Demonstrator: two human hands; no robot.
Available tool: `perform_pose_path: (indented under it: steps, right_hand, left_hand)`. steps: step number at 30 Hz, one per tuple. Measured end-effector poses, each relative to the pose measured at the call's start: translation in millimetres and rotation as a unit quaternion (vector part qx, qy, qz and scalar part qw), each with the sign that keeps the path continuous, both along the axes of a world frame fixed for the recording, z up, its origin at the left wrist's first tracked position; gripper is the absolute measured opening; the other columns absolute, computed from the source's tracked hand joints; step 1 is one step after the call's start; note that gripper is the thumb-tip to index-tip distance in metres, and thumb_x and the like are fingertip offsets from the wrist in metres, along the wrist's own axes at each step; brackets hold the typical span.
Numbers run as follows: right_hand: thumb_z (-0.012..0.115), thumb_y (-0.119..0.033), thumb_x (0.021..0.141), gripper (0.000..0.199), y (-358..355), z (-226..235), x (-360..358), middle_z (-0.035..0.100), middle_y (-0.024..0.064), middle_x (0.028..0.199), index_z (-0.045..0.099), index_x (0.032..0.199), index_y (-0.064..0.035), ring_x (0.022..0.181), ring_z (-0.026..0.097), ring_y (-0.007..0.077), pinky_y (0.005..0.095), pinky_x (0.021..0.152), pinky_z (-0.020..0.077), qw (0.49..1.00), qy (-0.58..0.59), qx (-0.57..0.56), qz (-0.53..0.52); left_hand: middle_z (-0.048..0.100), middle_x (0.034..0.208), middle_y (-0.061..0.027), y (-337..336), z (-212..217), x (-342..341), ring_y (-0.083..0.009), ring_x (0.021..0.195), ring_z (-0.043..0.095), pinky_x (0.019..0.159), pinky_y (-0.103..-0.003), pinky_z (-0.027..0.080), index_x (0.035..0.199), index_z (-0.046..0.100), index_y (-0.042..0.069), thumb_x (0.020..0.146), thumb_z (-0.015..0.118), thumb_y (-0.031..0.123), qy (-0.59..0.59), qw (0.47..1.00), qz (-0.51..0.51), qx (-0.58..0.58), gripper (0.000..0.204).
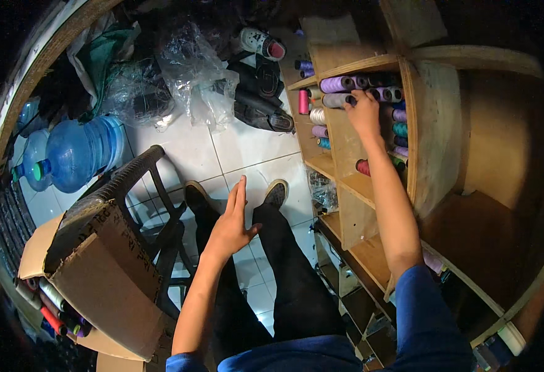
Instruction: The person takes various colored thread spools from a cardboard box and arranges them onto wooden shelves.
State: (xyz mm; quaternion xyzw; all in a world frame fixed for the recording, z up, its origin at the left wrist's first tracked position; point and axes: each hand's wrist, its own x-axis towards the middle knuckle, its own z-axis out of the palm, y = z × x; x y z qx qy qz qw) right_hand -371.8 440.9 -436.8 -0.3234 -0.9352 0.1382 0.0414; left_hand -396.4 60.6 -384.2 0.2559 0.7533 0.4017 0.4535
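My right hand [364, 113] reaches into a compartment of the wooden shelf, its fingers curled over the end of a grey thread spool [334, 100]. A purple thread spool [332, 85] lies just above that one, with more purple and dark spools close behind my fingers. Part of my fingertips is hidden, but they rest on the grey spool. Over my legs, my left hand [228, 233] hangs in the air with its fingers stretched out, holding nothing.
Pink [303, 102] and white spools [317, 116] stand left of the compartment; a dark red spool [363, 167] lies lower. At left are an open cardboard box [107, 279], a black chair [137, 167] and blue water bottles [76, 155]. Plastic bags [194, 80] and shoes [262, 46] lie ahead.
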Motion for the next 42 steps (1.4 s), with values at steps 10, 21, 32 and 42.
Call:
perform_pose_path:
  steps: [10,21,32,42]
  right_hand:
    - [0.070,-0.004,0.067,0.041,-14.4,14.9,-3.3,0.055,0.0255,0.100,0.054,0.104,0.0044,0.095,0.054,0.0413,0.0438,0.082,0.0452,0.998,0.051,0.036,-0.023]
    - [0.054,0.003,0.076,0.028,-205.0,11.3,80.4,0.054,0.0242,0.100,0.052,0.103,0.0036,0.096,0.051,0.0421,0.0452,0.082,0.0427,0.962,-0.047,-0.234,0.135]
    - [0.066,-0.007,0.074,0.029,-364.1,36.9,68.7,0.064,0.0144,0.079,0.058,0.100,0.0023,0.071,0.064,0.0223,0.0317,0.067,0.0509,0.842,-0.176,-0.438,0.262]
    - [0.060,-0.012,0.079,0.029,-254.2,2.8,25.2,0.063,0.0078,0.074,0.056,0.105,0.0000,0.060,0.059,0.0167,0.0292,0.056,0.0465,0.917,-0.114,-0.322,0.205]
  left_hand:
    - [0.029,0.139,-0.0196,-2.9,-0.5,2.6,-0.0337,0.112,0.051,0.092,-0.039,0.045,0.144,0.004,0.013,0.066,0.071,-0.001,-0.005,1.000,-0.004,-0.026,0.105]
    - [0.046,0.117,-0.0126,-78.9,181.4,6.0,-0.0204,0.078,0.058,0.064,-0.028,0.050,0.117,0.056,0.008,0.061,0.055,-0.017,0.132,0.968,0.206,0.056,0.061]
    - [0.053,0.109,-0.0221,-398.3,266.2,-85.3,-0.0356,0.104,0.051,0.091,-0.038,0.042,0.115,0.051,0.000,0.078,0.064,0.028,0.494,0.680,0.395,-0.372,0.048]
    - [0.012,0.142,-0.0299,-364.0,203.7,-142.5,-0.0470,0.131,0.011,0.093,-0.069,0.026,0.132,0.026,-0.007,0.063,0.072,0.055,0.263,0.611,0.455,-0.592,0.104]
